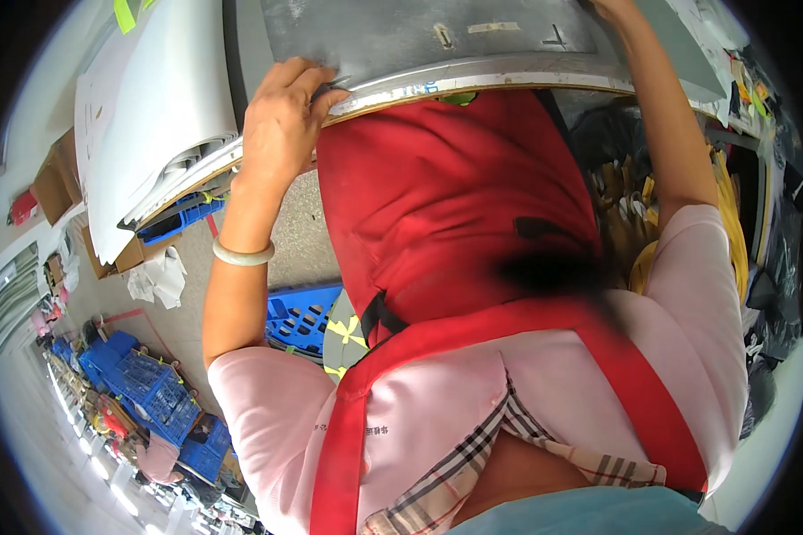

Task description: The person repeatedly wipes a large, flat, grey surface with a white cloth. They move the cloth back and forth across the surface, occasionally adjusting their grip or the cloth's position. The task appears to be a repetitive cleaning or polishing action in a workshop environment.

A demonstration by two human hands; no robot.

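A dark grey flat board point(357, 40) with small pieces of tape and a black mark lies on the worktable in front of me. My left hand point(285, 111) is at its near left corner, fingers bent and thumb drawn in against the edge, closed on the board's rim. My right hand point(608, 7) reaches to the far right of the board. The upper border cuts it off, so its fingers are hidden. The table's pale front edge point(509, 76) runs along the board, right above my red apron point(455, 178).
Large white sheets point(156, 116), curled at the near end, cover the table's left part. Below stand a blue plastic basket point(303, 312) and crumpled white paper point(159, 278). Blue crates point(152, 392) and a person are further left. Brown and yellow pieces point(629, 192) fill the space under the right side.
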